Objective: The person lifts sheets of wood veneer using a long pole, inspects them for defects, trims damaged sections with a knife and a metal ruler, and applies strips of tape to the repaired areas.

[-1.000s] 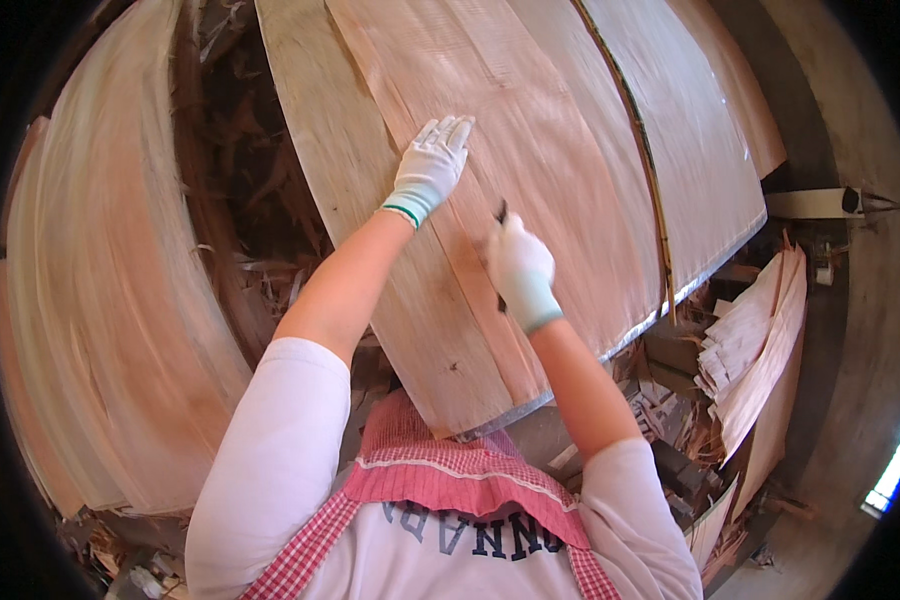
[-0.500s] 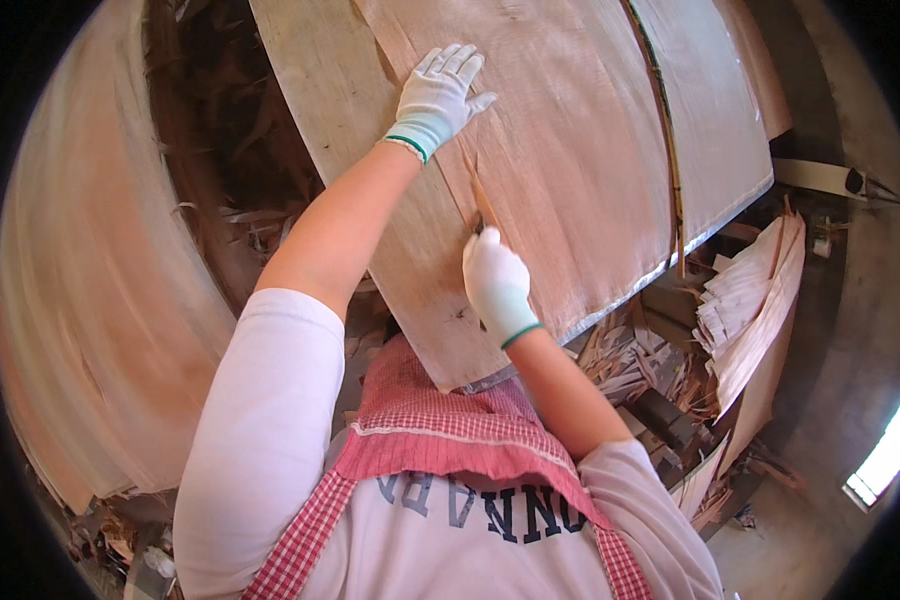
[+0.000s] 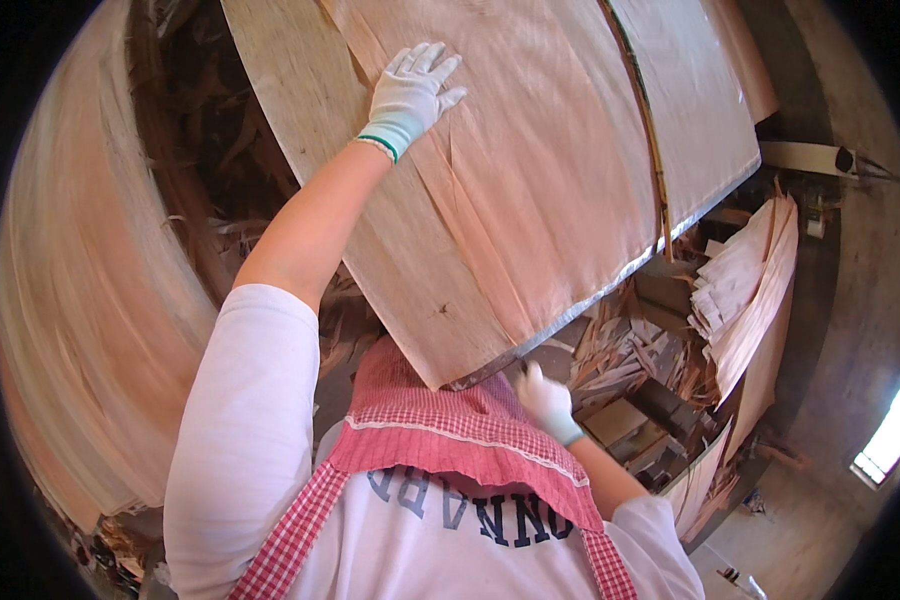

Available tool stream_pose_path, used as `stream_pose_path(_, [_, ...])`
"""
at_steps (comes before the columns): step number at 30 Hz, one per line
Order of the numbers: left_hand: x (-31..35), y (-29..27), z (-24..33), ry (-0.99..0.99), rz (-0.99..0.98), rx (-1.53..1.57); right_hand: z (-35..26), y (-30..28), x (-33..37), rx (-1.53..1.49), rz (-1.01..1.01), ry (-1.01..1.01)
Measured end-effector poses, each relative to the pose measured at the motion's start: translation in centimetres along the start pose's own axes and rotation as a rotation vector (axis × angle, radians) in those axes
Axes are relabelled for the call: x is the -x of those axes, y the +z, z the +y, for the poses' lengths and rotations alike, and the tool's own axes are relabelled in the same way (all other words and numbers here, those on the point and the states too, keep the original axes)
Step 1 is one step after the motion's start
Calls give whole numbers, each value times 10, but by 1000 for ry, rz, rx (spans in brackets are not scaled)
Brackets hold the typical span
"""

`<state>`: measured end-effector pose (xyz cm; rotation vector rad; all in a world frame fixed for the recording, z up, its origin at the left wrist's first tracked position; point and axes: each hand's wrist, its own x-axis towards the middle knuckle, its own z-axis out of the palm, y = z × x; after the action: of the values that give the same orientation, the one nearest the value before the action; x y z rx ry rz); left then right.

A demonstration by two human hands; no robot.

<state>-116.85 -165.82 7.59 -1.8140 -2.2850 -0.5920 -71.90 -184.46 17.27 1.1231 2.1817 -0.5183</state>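
Observation:
A stack of thin wood veneer sheets (image 3: pixel 560 190) slopes away in front of me, pale brown at its left and pinker across the middle. My left hand (image 3: pixel 413 95), in a white knit glove, lies flat on the sheets with its fingers spread. From below that palm a long slit (image 3: pixel 460 265) runs through the top veneer to the near edge. Just off this edge, my gloved right hand (image 3: pixel 547 400) is closed and slightly blurred. A small dark knife (image 3: pixel 522 369) sticks out of its fist; most of it is hidden by the fingers.
Another tall veneer stack (image 3: pixel 90 270) curves along the left, with a dark gap full of scraps between. A thin dark stick (image 3: pixel 642 110) lies across the sheets at right. Torn veneer strips (image 3: pixel 620 345) litter the area below, and a bundle of loose sheets (image 3: pixel 750 290) leans at the right.
My right hand has pulled the knife toward me, off the near edge of the stack. The slit now reaches that edge. My left hand stays flat on the veneer.

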Motion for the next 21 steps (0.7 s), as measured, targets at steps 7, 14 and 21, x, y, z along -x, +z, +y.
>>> stream_pose_path(7, [-13,-19,10,-55,-202,49,88,-44,-26,-393,497,248])
stream_pose_path(14, [-46,-57,18,-320,-472,90,35,-232,-238,-136,662,-90])
stream_pose_path(21, [-59,-70,26,-399,-539,123,-62,-290,-349,149,621,-378])
